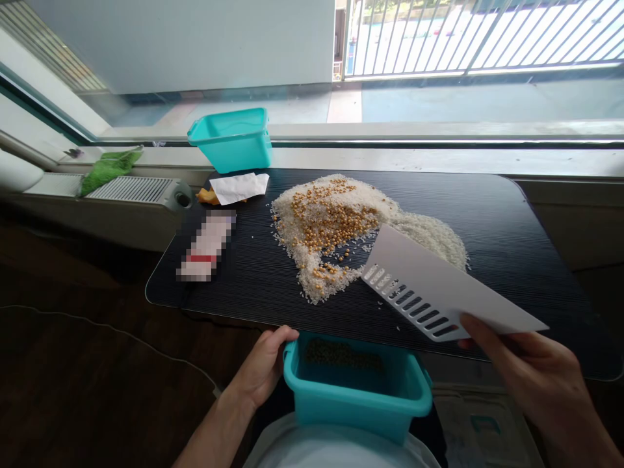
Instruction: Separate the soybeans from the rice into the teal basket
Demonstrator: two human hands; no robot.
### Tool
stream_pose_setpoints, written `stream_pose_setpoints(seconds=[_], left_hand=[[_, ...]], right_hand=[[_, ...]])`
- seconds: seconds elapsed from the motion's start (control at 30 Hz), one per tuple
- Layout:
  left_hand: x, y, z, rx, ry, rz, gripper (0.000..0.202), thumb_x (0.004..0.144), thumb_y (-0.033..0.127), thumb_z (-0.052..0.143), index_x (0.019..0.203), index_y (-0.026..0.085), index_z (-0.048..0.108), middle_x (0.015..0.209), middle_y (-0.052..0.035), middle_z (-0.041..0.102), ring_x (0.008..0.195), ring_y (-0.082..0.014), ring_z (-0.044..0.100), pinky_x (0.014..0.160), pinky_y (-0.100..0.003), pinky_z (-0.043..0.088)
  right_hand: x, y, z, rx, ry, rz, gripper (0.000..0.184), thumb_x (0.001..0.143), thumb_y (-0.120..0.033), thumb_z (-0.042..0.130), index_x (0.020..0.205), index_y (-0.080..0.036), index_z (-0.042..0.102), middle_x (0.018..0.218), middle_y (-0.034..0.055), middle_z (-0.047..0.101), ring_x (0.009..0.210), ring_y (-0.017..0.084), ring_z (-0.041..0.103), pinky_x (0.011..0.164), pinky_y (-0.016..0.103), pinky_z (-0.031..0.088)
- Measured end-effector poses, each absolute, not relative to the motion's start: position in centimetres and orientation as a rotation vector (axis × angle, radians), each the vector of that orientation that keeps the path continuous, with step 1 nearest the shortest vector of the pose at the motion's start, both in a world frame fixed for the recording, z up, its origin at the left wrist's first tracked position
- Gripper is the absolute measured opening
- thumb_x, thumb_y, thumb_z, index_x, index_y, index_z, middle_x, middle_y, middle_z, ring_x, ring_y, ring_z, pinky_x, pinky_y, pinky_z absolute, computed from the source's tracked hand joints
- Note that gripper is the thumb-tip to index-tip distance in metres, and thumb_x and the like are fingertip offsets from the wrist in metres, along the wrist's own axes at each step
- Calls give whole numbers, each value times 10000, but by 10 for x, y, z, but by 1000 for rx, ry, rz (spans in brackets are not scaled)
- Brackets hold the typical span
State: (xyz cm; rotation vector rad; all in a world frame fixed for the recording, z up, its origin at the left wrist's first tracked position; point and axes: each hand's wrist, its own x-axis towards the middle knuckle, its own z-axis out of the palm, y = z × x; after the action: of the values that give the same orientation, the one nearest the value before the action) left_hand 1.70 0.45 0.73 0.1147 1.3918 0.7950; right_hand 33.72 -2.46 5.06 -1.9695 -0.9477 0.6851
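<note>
My left hand (269, 363) grips the left rim of a turquoise plastic bin (351, 400), which is at the table's front edge against my body. A layer of small dark greenish grains (344, 355) lies on its floor. My right hand (524, 364) is closed on the lower right edge of a flat white plastic sheet (433, 279) with a row of slots. The sheet is tilted over the table, its far corner close to a spread pile of white rice (424, 231). Round yellow-orange grains (331, 218) lie scattered over the middle of the pile.
Another turquoise bin (234, 140) stands at the back left by the window. Near it lie a white paper (240, 188) and a yellow-orange item (208, 195). A blurred-out object (208, 246) rests at the table's left end. A green cloth (110, 170) hangs on the radiator (139, 190).
</note>
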Motion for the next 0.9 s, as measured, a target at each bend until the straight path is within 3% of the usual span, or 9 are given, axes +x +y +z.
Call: stream_pose_setpoints(seconds=[0.13,0.37,0.5,0.67,0.8,0.9], left_hand=[[22,5,8,112,1408,767,259,492,217,860,530,179,607,528,33,588,519,-105,506,536,-238,452],[25,4,6,141,1406,771,204,503,207,850,555,160,658,552,22,601,559,-119,541,561,-241,471],[25,4,7,124,1436,768,212,477,220,860,550,155,672,548,16,608,559,-126,547,559,-246,477],[25,4,7,129,1416,777,223,481,209,870,549,161,664,554,13,629,558,-126,564,562,-245,477],[23,4,5,124,1410,767,290,484,214,885,510,174,598,516,30,588,514,-110,533,533,-240,447],[22,4,4,140,1387,760,310,491,232,885,501,173,582,498,39,561,488,-94,495,513,-233,422]], right_hand=[[341,-19,56,-1975,-912,624,258,764,-515,824,751,-257,808,754,27,793,793,289,777,737,349,659],[310,11,57,-1764,-1056,810,276,752,-509,819,755,-234,815,687,33,769,655,258,733,616,354,622],[306,23,58,-1630,-1265,892,307,758,-544,812,838,-250,841,758,30,787,716,265,746,650,354,644],[317,20,61,-1611,-1349,930,312,778,-573,798,807,-266,842,770,35,784,792,273,755,730,355,659],[324,10,65,-1624,-1413,1007,324,768,-575,800,836,-263,850,727,37,770,720,262,738,607,321,643],[324,4,70,-1688,-1311,936,362,723,-634,812,734,-273,835,686,39,755,707,261,732,601,316,637]])
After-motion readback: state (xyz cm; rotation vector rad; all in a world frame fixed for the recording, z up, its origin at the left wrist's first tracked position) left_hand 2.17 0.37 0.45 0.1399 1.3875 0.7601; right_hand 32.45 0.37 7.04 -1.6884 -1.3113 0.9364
